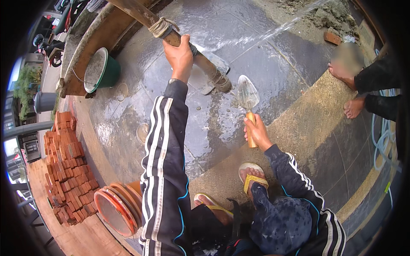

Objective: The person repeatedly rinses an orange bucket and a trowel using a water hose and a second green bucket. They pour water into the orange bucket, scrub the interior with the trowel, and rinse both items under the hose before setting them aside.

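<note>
My left hand (181,59) grips the thick wooden handle (209,68) of what looks like a hoe, bound with cord and strips. Its cement-smeared lower end is over the wet tiled floor. A wide metal blade (219,60) shows behind the handle, partly hidden by it. In my right hand (259,131) is a pointed masonry trowel (248,92), held by its pale wooden handle with the blade pointing away from me. Grey residue clings to the blade, which is just right of the handle's lower end.
A water jet (275,32) enters from upper right and splashes near the hoe. A green bucket (110,72), stacked orange buckets (117,211) and bricks (69,172) stand left. Rubble (333,16) lies upper right. Another person's bare foot (354,107) and a hose (381,137) are right.
</note>
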Demonstrator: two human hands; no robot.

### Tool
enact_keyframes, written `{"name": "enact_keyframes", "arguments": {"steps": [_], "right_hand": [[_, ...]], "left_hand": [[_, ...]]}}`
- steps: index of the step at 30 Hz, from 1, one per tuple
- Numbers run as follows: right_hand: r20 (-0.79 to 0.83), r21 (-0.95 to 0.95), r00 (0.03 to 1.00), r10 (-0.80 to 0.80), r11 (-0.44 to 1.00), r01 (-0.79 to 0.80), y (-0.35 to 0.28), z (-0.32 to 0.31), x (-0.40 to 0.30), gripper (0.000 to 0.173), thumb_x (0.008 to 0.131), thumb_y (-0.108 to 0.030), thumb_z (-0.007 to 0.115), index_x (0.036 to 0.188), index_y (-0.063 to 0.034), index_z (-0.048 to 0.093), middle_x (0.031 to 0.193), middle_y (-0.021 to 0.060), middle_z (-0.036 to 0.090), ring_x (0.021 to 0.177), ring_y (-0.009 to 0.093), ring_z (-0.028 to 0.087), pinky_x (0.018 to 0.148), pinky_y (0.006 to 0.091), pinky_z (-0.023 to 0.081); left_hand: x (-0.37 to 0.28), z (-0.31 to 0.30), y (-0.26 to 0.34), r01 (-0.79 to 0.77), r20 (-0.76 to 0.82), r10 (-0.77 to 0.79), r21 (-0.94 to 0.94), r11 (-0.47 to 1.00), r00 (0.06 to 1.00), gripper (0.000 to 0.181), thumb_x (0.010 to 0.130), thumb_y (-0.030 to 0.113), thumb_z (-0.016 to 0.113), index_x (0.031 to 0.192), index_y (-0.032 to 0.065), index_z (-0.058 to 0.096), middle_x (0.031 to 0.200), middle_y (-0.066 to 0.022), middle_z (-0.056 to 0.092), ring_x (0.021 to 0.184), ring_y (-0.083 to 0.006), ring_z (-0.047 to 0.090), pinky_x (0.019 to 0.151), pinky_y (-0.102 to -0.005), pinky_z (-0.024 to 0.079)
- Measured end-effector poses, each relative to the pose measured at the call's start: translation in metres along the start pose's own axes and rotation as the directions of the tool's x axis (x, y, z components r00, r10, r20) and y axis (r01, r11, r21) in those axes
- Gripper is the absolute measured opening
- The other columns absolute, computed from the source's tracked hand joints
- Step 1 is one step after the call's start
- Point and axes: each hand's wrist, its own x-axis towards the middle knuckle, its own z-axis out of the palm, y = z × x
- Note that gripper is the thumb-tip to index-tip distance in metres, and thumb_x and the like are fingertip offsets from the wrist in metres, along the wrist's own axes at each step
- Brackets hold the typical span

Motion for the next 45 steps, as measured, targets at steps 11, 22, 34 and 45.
{"name": "enact_keyframes", "arguments": {"steps": [11, 22, 34, 45], "right_hand": [[-0.082, -0.285, 0.986, -0.146, 0.951, 0.117, 0.013, -0.008, -0.005, 0.055, 0.086, -0.027, 0.063, 0.129, 0.0003, 0.041, 0.088, 0.0114, 0.061, 0.06, 0.014, 0.061, 0.049, 0.0278, 0.051], [-0.06, -0.682, 0.903, -0.425, 0.678, 0.274, -0.017, -0.013, 0.025, 0.051, 0.082, -0.022, 0.064, 0.125, 0.0005, 0.048, 0.115, 0.0239, 0.059, 0.106, 0.04, 0.056, 0.09, 0.0434, 0.044], [-0.043, -0.678, 0.832, -0.554, 0.627, 0.383, -0.001, -0.004, 0.025, 0.058, 0.082, -0.022, 0.063, 0.13, 0.0018, 0.041, 0.119, 0.0265, 0.051, 0.111, 0.042, 0.05, 0.092, 0.0453, 0.042], [-0.049, -0.735, 0.84, -0.54, 0.589, 0.336, -0.007, -0.013, 0.025, 0.055, 0.081, -0.018, 0.063, 0.128, 0.0021, 0.043, 0.114, 0.0265, 0.05, 0.106, 0.042, 0.051, 0.089, 0.0464, 0.042]], "left_hand": [[0.003, -0.017, 0.008, 0.186, 0.105, -0.161, -0.303, 0.935, 0.981, 0.023, 0.07, 0.005, 0.066, 0.09, 0.0007, 0.055, 0.076, -0.005, 0.059, 0.067, -0.0148, 0.055, 0.061, -0.03, 0.045], [0.048, -0.023, 0.05, 0.35, 0.109, -0.333, -0.297, 0.888, 0.937, 0.024, 0.057, -0.009, 0.067, 0.075, 0.0014, 0.056, 0.075, -0.0051, 0.058, 0.065, -0.0185, 0.055, 0.057, -0.0329, 0.045], [0.043, -0.097, 0.024, 0.177, 0.376, -0.026, -0.373, 0.911, 0.926, 0.024, 0.061, -0.013, 0.064, 0.081, -0.001, 0.057, 0.089, -0.0097, 0.061, 0.085, -0.0198, 0.059, 0.075, -0.031, 0.049], [0.017, -0.118, 0.028, 0.248, 0.423, -0.083, -0.351, 0.903, 0.902, 0.031, 0.063, -0.016, 0.061, 0.089, 0.0009, 0.056, 0.097, -0.0085, 0.058, 0.099, -0.0215, 0.056, 0.09, -0.0332, 0.043]]}}
